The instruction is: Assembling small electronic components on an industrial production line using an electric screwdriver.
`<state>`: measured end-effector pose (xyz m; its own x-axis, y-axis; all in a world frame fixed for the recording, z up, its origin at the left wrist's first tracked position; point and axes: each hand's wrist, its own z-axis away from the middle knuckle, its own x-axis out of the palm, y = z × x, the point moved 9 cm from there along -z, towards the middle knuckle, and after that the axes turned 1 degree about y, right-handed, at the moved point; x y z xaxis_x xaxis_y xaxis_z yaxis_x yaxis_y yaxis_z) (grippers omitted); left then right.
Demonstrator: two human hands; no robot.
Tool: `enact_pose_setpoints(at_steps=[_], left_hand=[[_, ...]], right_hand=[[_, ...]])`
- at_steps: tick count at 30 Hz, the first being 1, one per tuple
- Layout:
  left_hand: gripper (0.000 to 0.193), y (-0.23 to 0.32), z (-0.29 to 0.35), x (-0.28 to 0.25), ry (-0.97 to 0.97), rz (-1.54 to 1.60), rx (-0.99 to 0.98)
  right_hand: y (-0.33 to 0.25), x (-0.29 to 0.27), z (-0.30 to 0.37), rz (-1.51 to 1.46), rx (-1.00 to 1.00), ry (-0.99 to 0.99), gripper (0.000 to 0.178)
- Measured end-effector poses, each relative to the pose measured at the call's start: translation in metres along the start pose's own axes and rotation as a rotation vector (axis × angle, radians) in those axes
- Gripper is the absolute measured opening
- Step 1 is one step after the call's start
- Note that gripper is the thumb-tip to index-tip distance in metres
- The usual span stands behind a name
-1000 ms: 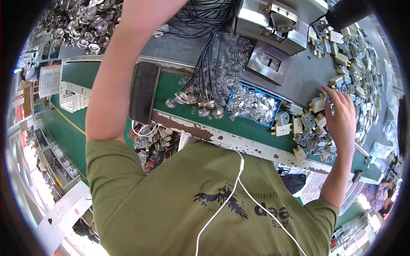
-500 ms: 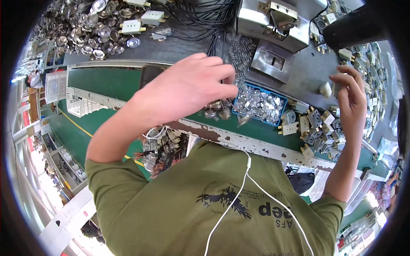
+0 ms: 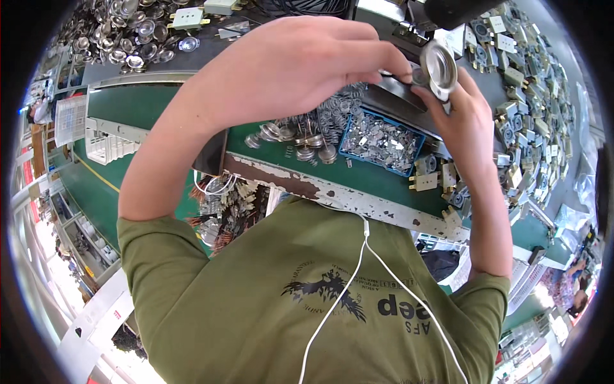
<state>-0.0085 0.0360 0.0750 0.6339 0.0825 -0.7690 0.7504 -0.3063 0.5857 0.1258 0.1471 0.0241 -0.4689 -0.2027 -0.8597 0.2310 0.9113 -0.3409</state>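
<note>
Both my hands are raised together above the green bench point(image 3: 384, 182). My right hand point(image 3: 464, 125) holds a shiny round metal cup point(image 3: 439, 67) at its fingertips, open face toward me. My left hand point(image 3: 307, 64) reaches across from the left, and its thumb and forefinger pinch at the cup's left edge, where a small dark part shows. What lies between those fingertips is too small to make out.
Below the hands sit a blue tray of small metal pieces point(image 3: 382, 142) and a cluster of springs with metal discs point(image 3: 307, 137). A heap of metal cups point(image 3: 121, 38) lies far left, several beige terminal blocks point(image 3: 518, 102) at right, and copper-tipped wires point(image 3: 224, 211) under the bench edge.
My left hand came back from the far side to the middle. My right hand rose from the terminal blocks at right with a metal cup, and the two hands met.
</note>
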Motion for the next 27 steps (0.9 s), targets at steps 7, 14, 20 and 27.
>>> enact_pose_setpoints(at_steps=[7, 14, 20, 27], left_hand=[[0.028, 0.015, -0.009, 0.011, -0.006, 0.028, 0.171], [0.024, 0.015, -0.011, 0.015, 0.033, -0.059, 0.219], [0.012, 0.011, -0.014, 0.015, 0.074, 0.008, 0.229], [0.01, 0.013, -0.009, 0.003, 0.07, -0.031, 0.117]], right_hand=[[0.012, 0.01, 0.004, 0.091, -0.001, -0.062, 0.036], [-0.011, 0.004, 0.004, 0.236, -0.124, 0.008, 0.021], [-0.011, 0.006, 0.007, 0.273, -0.139, -0.005, 0.013], [-0.126, 0.0, 0.043, -0.179, -0.448, -0.123, 0.028]])
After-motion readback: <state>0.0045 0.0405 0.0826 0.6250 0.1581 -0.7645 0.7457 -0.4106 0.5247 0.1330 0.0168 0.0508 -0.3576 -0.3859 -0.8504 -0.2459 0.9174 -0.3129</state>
